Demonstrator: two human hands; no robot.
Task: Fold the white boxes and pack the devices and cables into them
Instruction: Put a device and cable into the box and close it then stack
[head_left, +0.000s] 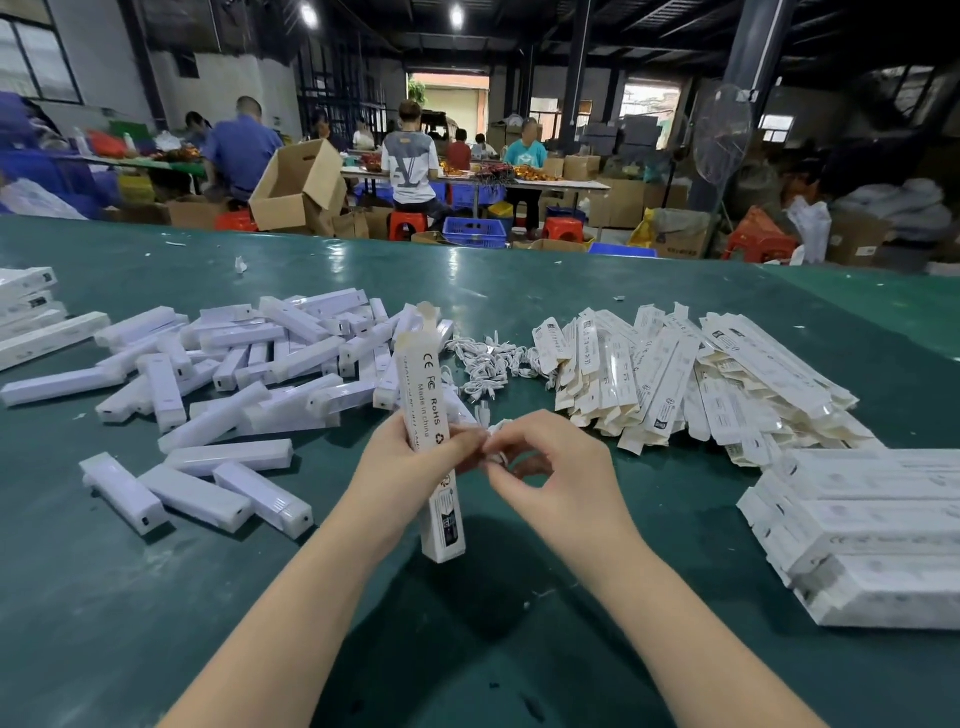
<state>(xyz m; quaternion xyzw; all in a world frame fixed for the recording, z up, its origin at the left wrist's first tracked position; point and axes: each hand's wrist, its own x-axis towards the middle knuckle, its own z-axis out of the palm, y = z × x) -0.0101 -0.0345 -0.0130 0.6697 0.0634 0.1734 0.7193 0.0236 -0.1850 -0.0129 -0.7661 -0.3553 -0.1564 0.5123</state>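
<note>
My left hand (410, 457) grips a long white box (426, 395) held nearly upright over the green table (156, 597), its top flap open. Just to its right, my right hand (550, 467) pinches a small coiled white cable (497, 430), which also touches my left fingers. A heap of white bar-shaped devices (234, 374) lies on the left. A tangle of white cables (488, 361) sits behind the box. Flat unfolded boxes (675, 379) are piled at the right.
Filled white boxes are stacked at the right edge (862, 530) and a few at the far left (26, 306). Beyond the table, people sit at other work tables among cardboard cartons (296, 187), red stools and blue crates.
</note>
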